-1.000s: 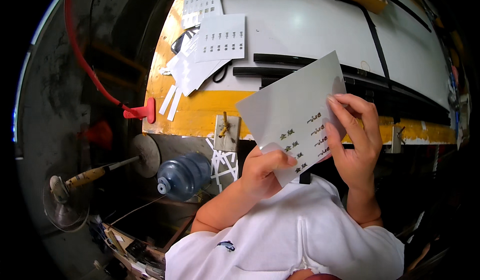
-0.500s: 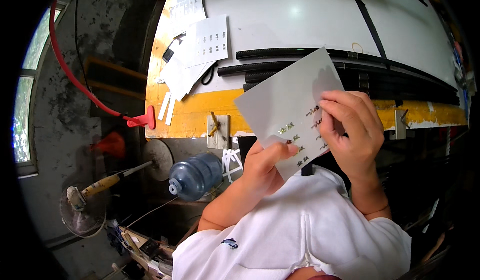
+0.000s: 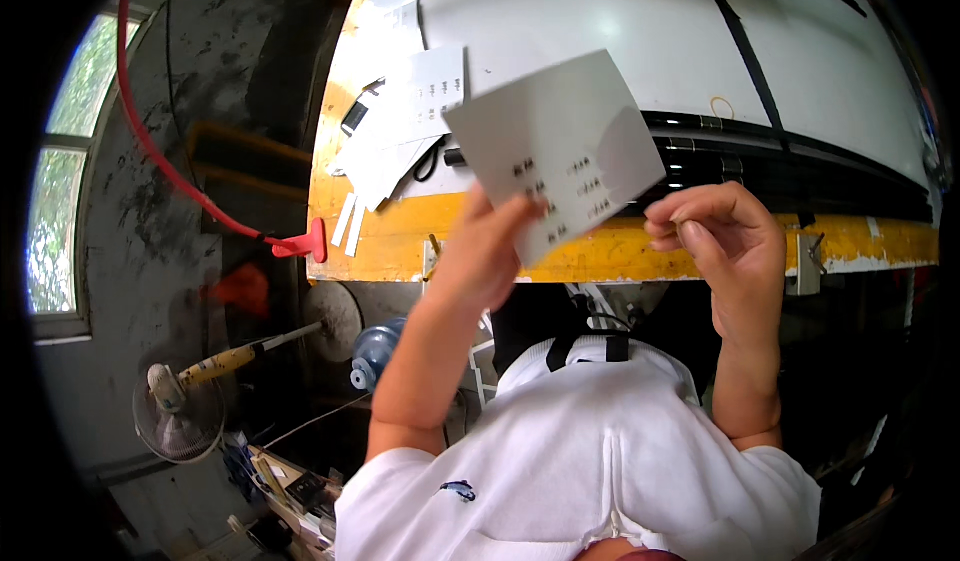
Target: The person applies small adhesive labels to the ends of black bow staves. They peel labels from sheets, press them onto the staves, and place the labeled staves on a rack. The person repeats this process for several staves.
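Note:
My left hand [image 3: 478, 253] grips a white sheet of small stickers [image 3: 560, 111] by its near left edge, thumb on top. The sheet is tilted above the table's front edge, with rows of small dark marks on its lower half. Right of the sheet and apart from it, my right hand [image 3: 735, 246] is closed in a pinch. Whatever sits between its fingertips is too small to make out. Beyond the hands, black tubes [image 3: 720, 169] lie along the front of the table, partly hidden by the sheet.
More white sheets [image 3: 415, 151] are piled on the table's left, near two white strips [image 3: 349, 223] and a red handle [image 3: 300, 241]. Clamps [image 3: 808, 261] sit at the yellow front edge [image 3: 600, 253]. Below left are a blue water bottle [image 3: 376, 353] and a fan [image 3: 180, 411].
My left hand has carried the sheet forward and left, away from my chest. My right hand has come off the sheet, its fingers pinched.

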A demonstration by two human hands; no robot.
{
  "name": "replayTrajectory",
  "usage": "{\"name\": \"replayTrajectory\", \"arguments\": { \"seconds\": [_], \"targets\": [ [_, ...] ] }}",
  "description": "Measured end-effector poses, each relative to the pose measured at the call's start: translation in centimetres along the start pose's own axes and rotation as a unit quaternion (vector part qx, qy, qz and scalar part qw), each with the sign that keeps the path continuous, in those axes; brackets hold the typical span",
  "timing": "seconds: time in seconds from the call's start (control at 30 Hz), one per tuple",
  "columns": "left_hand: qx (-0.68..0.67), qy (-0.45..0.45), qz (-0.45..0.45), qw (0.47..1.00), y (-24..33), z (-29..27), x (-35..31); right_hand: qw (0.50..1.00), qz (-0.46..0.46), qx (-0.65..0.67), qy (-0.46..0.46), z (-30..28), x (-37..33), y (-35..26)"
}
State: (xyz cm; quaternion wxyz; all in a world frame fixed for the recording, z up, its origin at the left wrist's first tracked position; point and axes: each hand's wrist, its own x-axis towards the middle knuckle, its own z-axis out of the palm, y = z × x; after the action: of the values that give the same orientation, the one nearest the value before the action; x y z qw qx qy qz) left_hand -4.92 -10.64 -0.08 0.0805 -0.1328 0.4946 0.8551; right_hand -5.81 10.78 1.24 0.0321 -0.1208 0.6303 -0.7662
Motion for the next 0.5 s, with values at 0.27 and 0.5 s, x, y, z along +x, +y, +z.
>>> {"name": "replayTrajectory", "arguments": {
  "seconds": [0.27,0.5],
  "targets": [
    [0.262,0.004,0.04,0.964,4.2,-3.7,12.1,0.999,0.015,-0.008,0.034,-1.6,-0.8,0.3],
    [0.653,0.207,0.238,0.688,5.7,-11.7,14.2,0.994,0.058,-0.06,0.076,-3.5,-1.2,1.0]
  ]
}}
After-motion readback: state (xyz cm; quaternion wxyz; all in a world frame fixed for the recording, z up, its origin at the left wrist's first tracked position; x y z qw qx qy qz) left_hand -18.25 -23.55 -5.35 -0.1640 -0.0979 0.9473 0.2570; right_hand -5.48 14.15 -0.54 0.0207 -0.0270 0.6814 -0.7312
